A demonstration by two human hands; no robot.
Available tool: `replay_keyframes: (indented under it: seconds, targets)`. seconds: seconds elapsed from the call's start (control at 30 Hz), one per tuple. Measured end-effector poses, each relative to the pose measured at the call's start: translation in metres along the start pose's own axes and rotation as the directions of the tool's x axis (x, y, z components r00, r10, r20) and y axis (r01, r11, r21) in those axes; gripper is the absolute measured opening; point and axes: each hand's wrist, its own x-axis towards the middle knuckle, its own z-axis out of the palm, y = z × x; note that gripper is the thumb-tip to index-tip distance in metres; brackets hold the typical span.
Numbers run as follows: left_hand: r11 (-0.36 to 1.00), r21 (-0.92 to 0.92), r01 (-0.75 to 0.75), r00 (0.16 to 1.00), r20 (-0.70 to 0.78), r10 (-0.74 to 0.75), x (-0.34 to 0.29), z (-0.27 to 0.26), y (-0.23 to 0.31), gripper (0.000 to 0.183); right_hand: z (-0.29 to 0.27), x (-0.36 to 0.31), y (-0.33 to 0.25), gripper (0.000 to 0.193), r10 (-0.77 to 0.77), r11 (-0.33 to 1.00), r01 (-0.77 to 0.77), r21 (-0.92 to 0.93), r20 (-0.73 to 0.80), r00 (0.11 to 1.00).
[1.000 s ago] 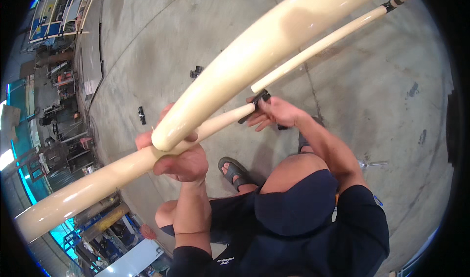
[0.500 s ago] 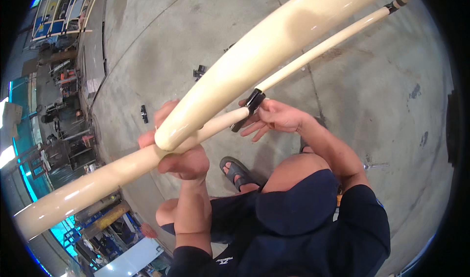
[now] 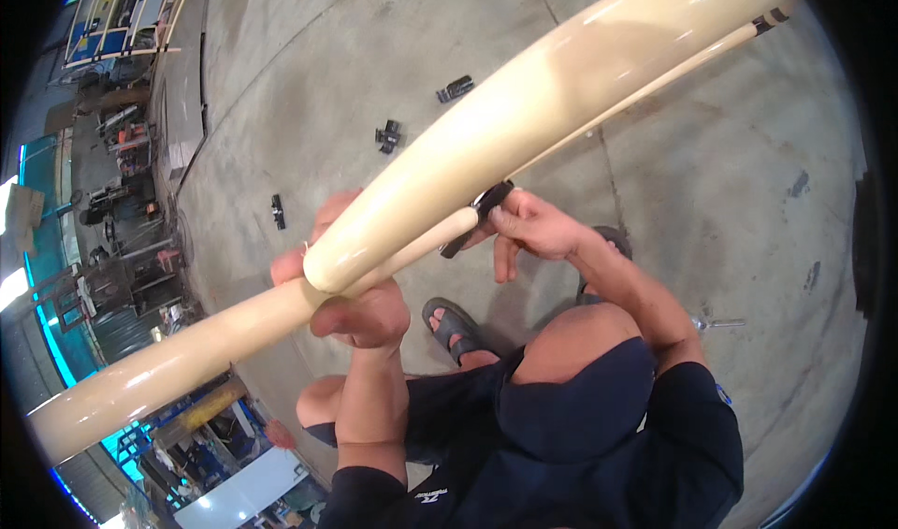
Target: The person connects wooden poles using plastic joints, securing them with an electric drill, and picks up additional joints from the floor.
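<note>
A cream-coloured pipe structure crosses my view from lower left to upper right. One thick pipe (image 3: 552, 89) comes nearest, and its end meets a long pipe (image 3: 178, 356) at an angle. Wrapped around the pipes at that meeting point is my left hand (image 3: 363, 312), its fingers partly hidden behind them. A shorter pipe (image 3: 426, 248) runs up to a black pipe joint (image 3: 486, 206), beyond which a thin pipe (image 3: 655, 78) continues. My right hand (image 3: 541, 230) has thumb and index finger closed at this joint's right edge, its other fingers hanging curled below.
On the concrete floor (image 3: 309, 89) lie several black pipe joints, among them one (image 3: 389, 136) in the middle and one (image 3: 278, 211) at left. A metal tool (image 3: 720, 323) rests right of my arm. Cluttered shelves (image 3: 131, 220) line the left side, with a pipe rack (image 3: 126, 57) far left.
The thick pipe has shifted slightly and covers more of the thin pipe. My right hand's fingers, spread before, are now curled closer around the joint. Another floor joint shows more fully.
</note>
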Motion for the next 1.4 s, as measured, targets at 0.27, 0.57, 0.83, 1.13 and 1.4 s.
replay_keyframes:
  seconds: [0.27, 0.57, 0.83, 1.13, 1.4]
  targets:
    - [0.978, -0.051, 0.201, 0.979, -0.024, -0.203, -0.006, 0.004, 0.015, 0.062, -0.017, 0.001, 0.018, 0.07, -0.051, 0.958, 0.006, 0.286, 0.15, 0.987]
    - [0.983, 0.068, 0.169, 0.984, 0.038, -0.172, -0.003, -0.001, 0.017, 0.061, 0.028, -0.001, 0.04, 0.081, -0.173, 0.972, 0.178, 0.152, -0.042, 0.984]
    - [0.979, 0.109, 0.17, 0.985, -0.024, -0.168, -0.004, 0.001, 0.019, 0.058, 0.019, 0.003, -0.016, 0.082, 0.103, 0.989, -0.099, -0.114, 0.03, 0.994]
    - [0.979, 0.168, 0.119, 0.991, 0.037, -0.127, 0.005, 0.0, 0.024, 0.055, 0.012, 0.012, -0.002, 0.056, -0.104, 0.962, 0.078, 0.261, 0.088, 0.991]
    - [0.83, -0.055, 0.555, 0.823, 0.184, -0.538, -0.024, -0.014, 0.008, 0.056, 0.037, 0.003, -0.037, 0.041, -0.065, 0.983, -0.012, -0.185, -0.405, 0.912]
